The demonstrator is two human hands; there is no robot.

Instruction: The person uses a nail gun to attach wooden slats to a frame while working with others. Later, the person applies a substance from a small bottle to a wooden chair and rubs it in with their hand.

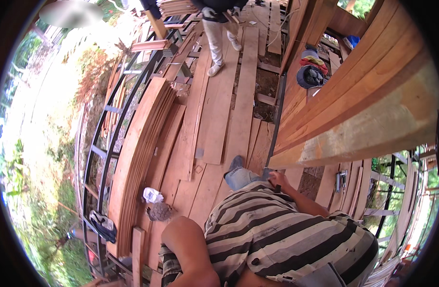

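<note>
Ahead of your right hand (pixel 278 180) and to its left, the plank floor (pixel 214 126); gaps (pixel 266 82) show along its right side. Ahead-right: wall (pixel 358 136), nearest thing, its low corner just beside the hand; can't tell if touching. Well left: board stack (pixel 135 158), laid lengthwise by the black rails (pixel 99 151), probably to spare the walkway. Far ahead: co-worker (pixel 213 36), standing on planks. Ahead-right, farther off: bucket (pixel 309 76), likely set out of the footpath. Left: brown lump (pixel 158 211), white bag (pixel 152 195) just beside it. Your right hand, at your waist, looks partly curled; can't tell if it holds anything. Left hand out of view. Room to move: between stack and wall; mind that corner and the gaps.
</note>
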